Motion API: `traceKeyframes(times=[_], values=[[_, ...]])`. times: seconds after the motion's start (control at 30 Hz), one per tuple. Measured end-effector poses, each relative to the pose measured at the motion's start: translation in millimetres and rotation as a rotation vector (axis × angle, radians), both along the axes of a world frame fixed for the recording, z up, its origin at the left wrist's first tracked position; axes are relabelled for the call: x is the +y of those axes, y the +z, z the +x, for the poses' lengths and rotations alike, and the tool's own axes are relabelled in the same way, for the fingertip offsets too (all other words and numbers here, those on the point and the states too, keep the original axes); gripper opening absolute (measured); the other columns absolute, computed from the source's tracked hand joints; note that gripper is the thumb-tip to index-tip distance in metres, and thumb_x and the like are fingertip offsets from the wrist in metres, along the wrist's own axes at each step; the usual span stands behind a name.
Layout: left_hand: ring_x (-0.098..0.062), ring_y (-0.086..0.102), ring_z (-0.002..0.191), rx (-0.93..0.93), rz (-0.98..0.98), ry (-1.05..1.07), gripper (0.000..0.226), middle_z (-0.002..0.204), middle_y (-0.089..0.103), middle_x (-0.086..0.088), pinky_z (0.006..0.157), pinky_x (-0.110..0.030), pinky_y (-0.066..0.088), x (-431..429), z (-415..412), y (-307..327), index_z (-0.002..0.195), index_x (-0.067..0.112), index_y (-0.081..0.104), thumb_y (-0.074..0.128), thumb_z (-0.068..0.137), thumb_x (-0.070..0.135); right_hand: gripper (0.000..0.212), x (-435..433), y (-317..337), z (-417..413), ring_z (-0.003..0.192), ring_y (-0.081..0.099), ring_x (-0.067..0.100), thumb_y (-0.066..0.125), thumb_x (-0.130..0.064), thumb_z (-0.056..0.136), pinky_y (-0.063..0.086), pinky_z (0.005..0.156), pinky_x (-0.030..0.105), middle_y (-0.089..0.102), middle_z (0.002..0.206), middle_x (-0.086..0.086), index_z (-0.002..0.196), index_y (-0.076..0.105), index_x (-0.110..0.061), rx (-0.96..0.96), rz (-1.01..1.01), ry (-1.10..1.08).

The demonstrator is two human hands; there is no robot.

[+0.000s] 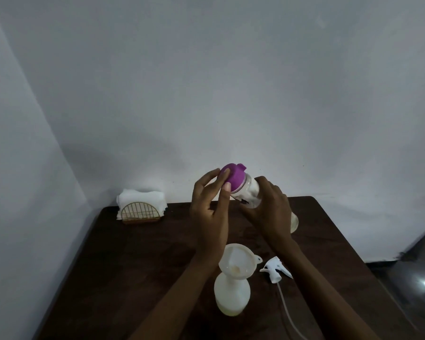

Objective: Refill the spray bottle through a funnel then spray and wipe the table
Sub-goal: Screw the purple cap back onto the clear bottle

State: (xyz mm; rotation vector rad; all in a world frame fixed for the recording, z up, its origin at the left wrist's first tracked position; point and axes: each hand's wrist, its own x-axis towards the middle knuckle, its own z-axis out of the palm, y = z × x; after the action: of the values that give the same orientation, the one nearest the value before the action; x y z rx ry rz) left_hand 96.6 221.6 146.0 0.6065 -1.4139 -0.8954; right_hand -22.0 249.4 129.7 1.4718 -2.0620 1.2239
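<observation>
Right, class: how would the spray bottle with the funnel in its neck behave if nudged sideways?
The spray bottle probably tips easily: the wide funnel perched in its neck makes it top-heavy. It looks like light plastic, so it may slide on the table. The funnel could topple out.

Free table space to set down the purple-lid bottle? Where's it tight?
Biggest bare patch: left side of the table, between napkin holder and spray bottle. Also the right edge, beyond the trigger head. Tight: front centre, where funnel, trigger head and its tube sit close. The left hand and right hand hold the purple-lid bottle above back centre.
</observation>
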Motion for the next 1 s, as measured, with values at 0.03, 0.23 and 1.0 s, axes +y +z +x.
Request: traceKeyframes(times=[0.03, 0.23, 1.0], values=[[-0.003, 0.054, 0.114, 0.029, 0.023, -0.013, 0.028, 0.12, 0.059, 0.004, 0.09, -0.017, 0.048, 1, 0, 1, 0.114, 0.023, 0.063, 0.058, 0.087, 0.03, 0.038, 0, -1, 0, 0.064, 0.053, 0.023, 0.073, -0.03, 0.059, 0.048, 0.059, 0.04, 0.061, 0.072, 0.003, 0.088, 0.055, -0.012, 0.011, 0.005, -0.003], [-0.012, 0.062, 0.108, 0.2, 0.195, -0.134, 0.035, 0.116, 0.065, -0.003, 0.087, -0.021, 0.052, -3, -4, 16, 0.09, 0.016, 0.055, 0.074, 0.069, 0.036, 0.039, -1, -1, 7, 0.062, 0.055, 0.023, 0.07, -0.039, 0.061, 0.048, 0.057, 0.039, 0.063, 0.07, 0.004, 0.086, 0.054, -0.012, 0.017, 0.004, 0.027], [-0.01, 0.057, 0.103, 0.072, 0.187, -0.078, 0.036, 0.113, 0.055, 0.0, 0.083, -0.038, 0.056, -7, -8, 25, 0.096, 0.032, 0.053, 0.072, 0.068, 0.043, 0.033, -1, 1, 10, 0.059, 0.059, 0.017, 0.071, -0.037, 0.068, 0.051, 0.052, 0.038, 0.063, 0.067, -0.002, 0.086, 0.053, -0.016, -0.066, 0.069, 0.032]])
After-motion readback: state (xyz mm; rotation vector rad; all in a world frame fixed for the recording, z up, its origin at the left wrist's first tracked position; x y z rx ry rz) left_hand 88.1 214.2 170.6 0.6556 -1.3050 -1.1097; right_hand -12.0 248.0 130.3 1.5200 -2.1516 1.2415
